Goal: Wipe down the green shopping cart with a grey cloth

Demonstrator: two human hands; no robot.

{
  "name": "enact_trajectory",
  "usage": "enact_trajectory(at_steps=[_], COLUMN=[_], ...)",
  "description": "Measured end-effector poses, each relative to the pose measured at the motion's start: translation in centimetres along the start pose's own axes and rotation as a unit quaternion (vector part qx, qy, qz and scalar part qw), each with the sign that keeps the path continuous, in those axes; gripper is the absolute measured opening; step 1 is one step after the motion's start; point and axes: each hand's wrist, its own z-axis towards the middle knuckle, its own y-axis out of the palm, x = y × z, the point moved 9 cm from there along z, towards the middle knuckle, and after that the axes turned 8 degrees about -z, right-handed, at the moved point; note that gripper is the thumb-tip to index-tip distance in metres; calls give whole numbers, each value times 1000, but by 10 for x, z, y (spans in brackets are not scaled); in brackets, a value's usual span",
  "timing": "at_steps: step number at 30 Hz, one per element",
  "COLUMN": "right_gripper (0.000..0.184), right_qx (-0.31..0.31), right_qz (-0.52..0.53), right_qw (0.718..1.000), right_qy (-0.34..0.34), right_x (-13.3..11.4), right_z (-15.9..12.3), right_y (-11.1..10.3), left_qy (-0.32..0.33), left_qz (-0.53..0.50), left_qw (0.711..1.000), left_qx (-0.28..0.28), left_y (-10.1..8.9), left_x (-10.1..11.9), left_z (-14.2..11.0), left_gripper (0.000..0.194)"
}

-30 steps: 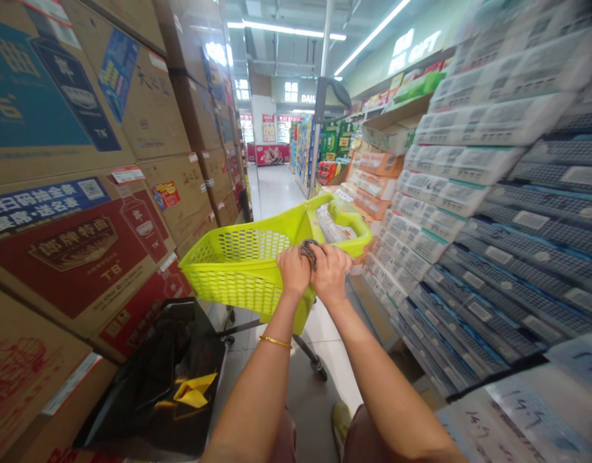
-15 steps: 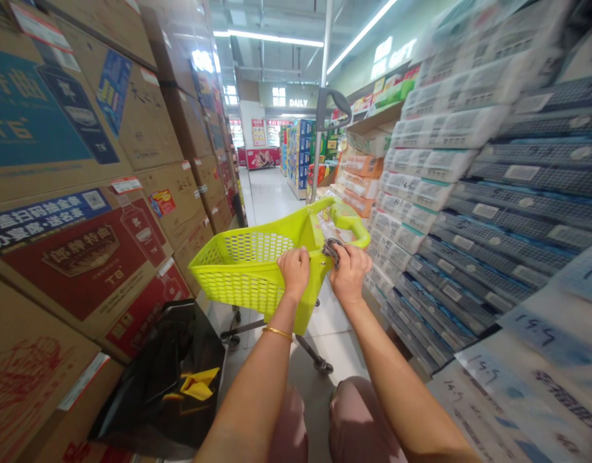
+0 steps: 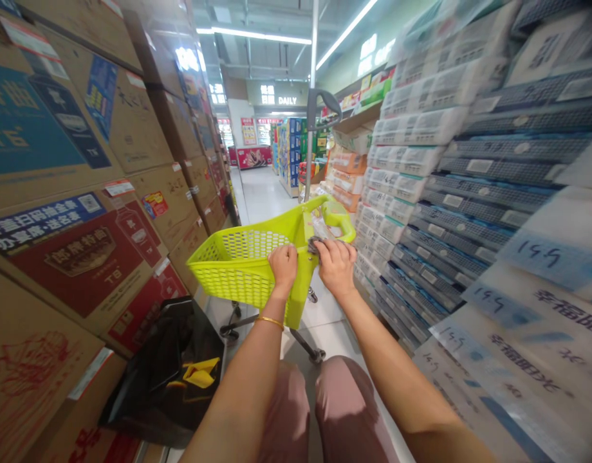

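Observation:
A lime-green plastic shopping cart stands on wheels in a narrow shop aisle in front of me. My left hand is closed over the near rim of its basket, a gold bangle on the wrist. My right hand is closed on a small dark grey cloth and presses it against the rim near the cart's handle. A clear plastic packet lies inside the basket by the handle.
Stacked cardboard cartons wall the left side. Shelves of wrapped tissue packs with price labels line the right. A black bag with a yellow item sits on the floor at left. The tiled aisle runs ahead to distant shelves.
My right hand with the cloth slid right along the rim, then came back toward my left hand. The view has shifted a little forward and to the right.

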Motion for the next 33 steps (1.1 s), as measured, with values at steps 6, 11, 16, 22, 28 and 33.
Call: enact_trajectory(at_steps=[6, 11, 16, 22, 28, 33], right_gripper=[34, 30, 28, 31, 31, 30], right_qx=[1, -55, -95, -111, -119, -163], right_qz=[-8, 32, 30, -3, -25, 5], right_qw=[994, 995, 994, 994, 991, 986], right_qy=[110, 80, 49, 9, 48, 41], right_x=[19, -34, -51, -27, 9, 14], right_z=[1, 7, 13, 20, 30, 34], right_y=[-10, 5, 8, -5, -22, -31], left_qy=[-16, -11, 2, -4, -8, -12], left_qz=[2, 5, -2, -37, -86, -141], left_qw=[1000, 1000, 1000, 999, 996, 990], left_qx=[7, -6, -21, -15, -11, -23], left_y=[-6, -4, -6, -10, -12, -15], left_x=[-2, 0, -1, -2, -8, -18], left_z=[-1, -3, -3, -5, -6, -3], left_gripper=[36, 33, 32, 36, 36, 33])
